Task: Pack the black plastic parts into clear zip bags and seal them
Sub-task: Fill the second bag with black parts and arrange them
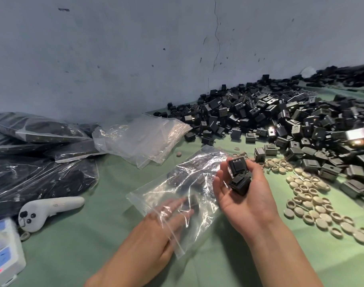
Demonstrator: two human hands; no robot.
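Black plastic parts [280,121] — a big loose heap on the right of the green table cover [218,266], running back to the foot of the grey wall [135,48].

Your right hand [245,195] is palm up, just right of centre. Its fingers curl round two parts [240,184], one stacked above the other, small boxy housings. The hand is lifted clear of the cloth, just beside the bag's right edge.

Clear zip bag [187,189] lies crumpled at centre, running from near left to far right. Several dark parts show through the film, most of them bunched toward its far end.

Your left hand [156,230] is at the bag's near end. The fingers are stretched out fairly straight and show through the plastic, so the film lies over them. One dark part [192,201] sits in the bag right at the fingertips. This hand is blurred; finer detail of the hold cannot be made out.

Around you:
- Stack of empty bags [141,137] — far side of the working bag, left of the heap.
- Filled bags [31,172], dark with parts, piled at the left edge.
- White handheld controller [46,210] lying on the cloth, near the filled bags.
- White device [2,251] at the near left corner, only partly in view.
- Beige round caps [317,206] scattered on the right, between your right hand and the near side of the heap.
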